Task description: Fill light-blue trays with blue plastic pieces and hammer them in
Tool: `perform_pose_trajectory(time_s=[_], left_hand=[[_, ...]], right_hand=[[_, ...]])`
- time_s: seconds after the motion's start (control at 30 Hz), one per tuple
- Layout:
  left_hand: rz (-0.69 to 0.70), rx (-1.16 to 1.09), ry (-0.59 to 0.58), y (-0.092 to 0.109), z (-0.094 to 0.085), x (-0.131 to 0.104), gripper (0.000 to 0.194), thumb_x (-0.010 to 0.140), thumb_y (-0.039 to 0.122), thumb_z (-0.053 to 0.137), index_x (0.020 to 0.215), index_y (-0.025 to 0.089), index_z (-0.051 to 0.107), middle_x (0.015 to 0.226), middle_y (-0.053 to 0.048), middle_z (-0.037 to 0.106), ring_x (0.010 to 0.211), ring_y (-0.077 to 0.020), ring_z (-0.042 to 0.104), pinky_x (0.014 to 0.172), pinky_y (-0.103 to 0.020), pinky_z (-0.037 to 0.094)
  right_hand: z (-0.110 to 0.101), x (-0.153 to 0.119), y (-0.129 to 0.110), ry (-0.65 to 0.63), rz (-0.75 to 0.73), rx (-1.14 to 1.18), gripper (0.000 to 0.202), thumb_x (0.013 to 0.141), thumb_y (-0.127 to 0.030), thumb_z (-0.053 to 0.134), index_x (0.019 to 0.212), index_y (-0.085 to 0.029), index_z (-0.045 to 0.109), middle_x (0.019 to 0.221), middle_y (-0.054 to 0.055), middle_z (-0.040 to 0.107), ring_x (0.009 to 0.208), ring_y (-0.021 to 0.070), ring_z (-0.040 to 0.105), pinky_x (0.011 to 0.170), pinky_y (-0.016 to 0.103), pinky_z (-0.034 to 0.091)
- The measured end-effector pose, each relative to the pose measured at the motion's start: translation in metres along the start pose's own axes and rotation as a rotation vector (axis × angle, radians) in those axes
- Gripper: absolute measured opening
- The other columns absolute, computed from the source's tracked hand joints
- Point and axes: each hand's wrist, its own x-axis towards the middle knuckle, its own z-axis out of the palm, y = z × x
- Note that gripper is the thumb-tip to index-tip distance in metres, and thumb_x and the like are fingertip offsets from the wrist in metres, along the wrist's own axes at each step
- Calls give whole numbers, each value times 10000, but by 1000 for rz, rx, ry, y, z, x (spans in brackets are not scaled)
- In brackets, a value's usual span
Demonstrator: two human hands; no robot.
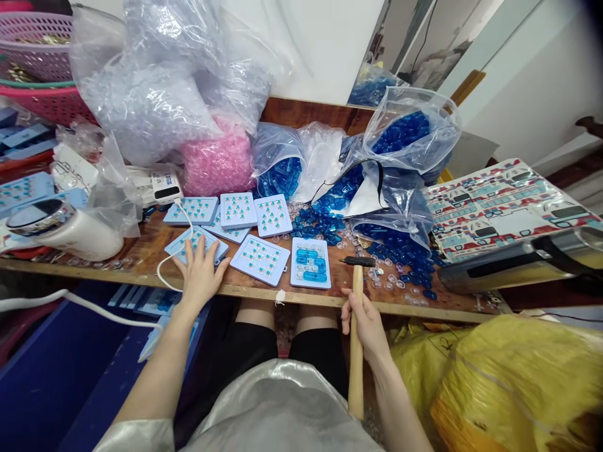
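My left hand [201,271] is spread with its fingertips over a light blue panel [174,243] near the table's front edge. My right hand [365,317] is wrapped round the wooden handle of a hammer [357,351], whose dark head lies over the table edge area. Between the hands are a light blue panel with small teal squares [260,258] and a panel holding larger clear blue pieces [311,263]. Behind them several similar panels [238,210] lie partly overlapping. A white cable runs beside my left hand from a small white device [166,186].
Loose blue pieces [325,226] and clear round ones spill from open plastic bags [282,176]. A white jar [80,232] stands at the left, a printed sheet stack [504,210] at the right. Below are a blue bin [42,370] and yellow sacks [522,376].
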Motion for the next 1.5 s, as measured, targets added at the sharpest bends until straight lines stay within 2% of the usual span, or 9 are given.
perform_pose_trajectory(time_s=[0.17, 0.33, 0.57, 0.77, 0.87, 0.93, 1.13, 1.3, 1.5], left_hand=[[170, -84, 138, 38, 6, -4, 397, 883, 341, 393, 1219, 157, 495, 1420, -150, 300, 1355, -349, 78, 1027, -623, 128], [645, -155, -97, 74, 16, 2, 380, 882, 351, 409, 1224, 216, 503, 1400, -92, 363, 1342, -280, 203, 1069, -522, 191], [545, -150, -43, 99, 22, 11, 388, 900, 359, 366, 1206, 178, 520, 1386, -130, 371, 1354, -295, 154, 1067, -558, 138], [768, -266, -358, 148, 35, -7, 721, 819, 558, 428, 1392, 157, 251, 1484, -162, 89, 1366, -310, -31, 1071, -563, 29], [629, -480, -479, 152, 42, -9, 709, 837, 538, 410, 1399, 151, 215, 1493, -149, -2, 1364, -285, -77, 1089, -519, 54], [367, -695, -450, 155, 46, -11, 646, 866, 493, 382, 1384, 138, 232, 1494, -148, -14, 1372, -258, -50, 1104, -466, 87], [-328, -1343, -303, 181, 42, -8, 508, 823, 299, 522, 1281, 155, 355, 1331, -144, 413, 1236, -215, 394, 1044, -379, 295], [-341, -1714, -407, 158, -2, -14, 723, 705, 232, 660, 1326, 166, 296, 1200, -132, 536, 1064, -221, 533, 917, -370, 420], [-248, -1563, -400, 47, -44, -58, 844, 671, 399, 678, 1376, 227, 246, 1315, -95, 457, 1126, -253, 501, 918, -345, 432]], right_hand=[[3, -4, -5, -59, -53, -64, 365, 841, -486, 467, 1034, -179, 513, 596, -62, 516, 382, 69, 484, 425, 211, 387], [7, 14, -15, -11, -191, -35, 338, 838, -473, 476, 991, -176, 533, 766, 5, 593, 559, 97, 558, 532, 237, 458], [12, 44, -19, 19, -253, -52, 361, 821, -487, 494, 995, -183, 579, 976, 74, 644, 797, 171, 618, 707, 312, 514], [24, 52, -9, 25, -239, -38, 404, 796, -502, 518, 1033, -190, 617, 1141, 74, 615, 1043, 241, 562, 907, 400, 439], [25, 53, -10, 11, -195, 28, 384, 765, -510, 558, 957, -190, 647, 1146, 74, 621, 1051, 246, 563, 934, 409, 418], [25, 54, -13, -27, -176, 144, 364, 756, -508, 573, 913, -190, 653, 1156, 80, 619, 1055, 242, 567, 939, 410, 418], [32, 40, -25, 84, -247, 255, 322, 780, -435, 572, 933, -157, 629, 1138, 97, 616, 1062, 226, 560, 935, 405, 415], [44, 7, -39, 14, -430, 271, 166, 824, -324, 542, 899, -178, 570, 1126, 82, 599, 1020, 200, 577, 896, 415, 431], [43, -1, -32, -177, -302, 233, 147, 807, -318, 573, 900, -205, 561, 895, 39, 640, 715, 146, 627, 745, 395, 504]])
